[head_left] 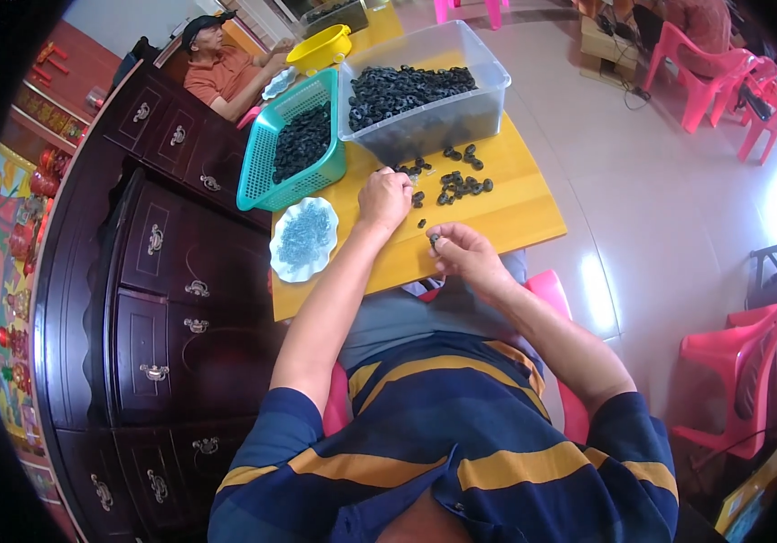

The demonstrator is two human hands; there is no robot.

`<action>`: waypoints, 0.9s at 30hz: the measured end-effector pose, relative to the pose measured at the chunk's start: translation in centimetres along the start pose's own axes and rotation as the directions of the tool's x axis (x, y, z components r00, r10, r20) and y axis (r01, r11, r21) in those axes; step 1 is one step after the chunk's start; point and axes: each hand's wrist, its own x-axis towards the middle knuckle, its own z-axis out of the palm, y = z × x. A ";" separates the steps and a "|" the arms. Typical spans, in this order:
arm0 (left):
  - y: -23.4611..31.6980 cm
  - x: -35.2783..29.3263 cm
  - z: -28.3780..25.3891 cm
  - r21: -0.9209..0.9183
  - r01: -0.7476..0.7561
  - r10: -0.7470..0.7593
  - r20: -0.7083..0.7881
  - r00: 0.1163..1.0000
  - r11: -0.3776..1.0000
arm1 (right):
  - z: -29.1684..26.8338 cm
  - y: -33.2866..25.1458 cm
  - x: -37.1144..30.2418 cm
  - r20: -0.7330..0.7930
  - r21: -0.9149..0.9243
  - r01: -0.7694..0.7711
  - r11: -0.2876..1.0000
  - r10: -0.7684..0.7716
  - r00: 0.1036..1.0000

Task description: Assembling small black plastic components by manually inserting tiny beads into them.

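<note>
My right hand (466,253) pinches a small black ring-like part (435,241) between thumb and fingertips, just above the near edge of the yellow wooden table (524,195). Farther in, my left hand (383,201) rests over the tabletop with its fingers curled together; whatever they hold is hidden. Beside its fingertips lie a few small clear pieces (415,179) and some loose black parts (418,166). More black parts (465,187) are scattered to the right of it. One single black part (422,223) lies between my two hands.
A clear plastic bin (425,136) and a teal basket (291,192), both holding black parts, stand behind my hands. At left, a white scalloped dish (277,244) holds clear pieces. A dark wooden cabinet (198,303) borders the table. Across sits another person (218,77) near a yellow basin (321,50).
</note>
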 end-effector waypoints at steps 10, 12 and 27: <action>-1.0 -1.0 -1.1 -0.140 -0.062 0.056 -0.052 0.997 0.988 | -0.3 1.0 0.5 0.038 -0.079 0.187 0.979 -0.184 0.982; -0.7 -1.9 -1.8 -0.219 -0.056 0.042 -0.068 0.997 0.974 | -0.3 1.1 0.4 0.049 -0.120 0.220 0.968 -0.216 0.975; 5.0 -11.8 -8.1 -0.867 0.215 -0.150 0.163 0.975 0.451 | 0.1 1.5 0.0 0.095 -0.358 0.327 0.874 -0.315 0.944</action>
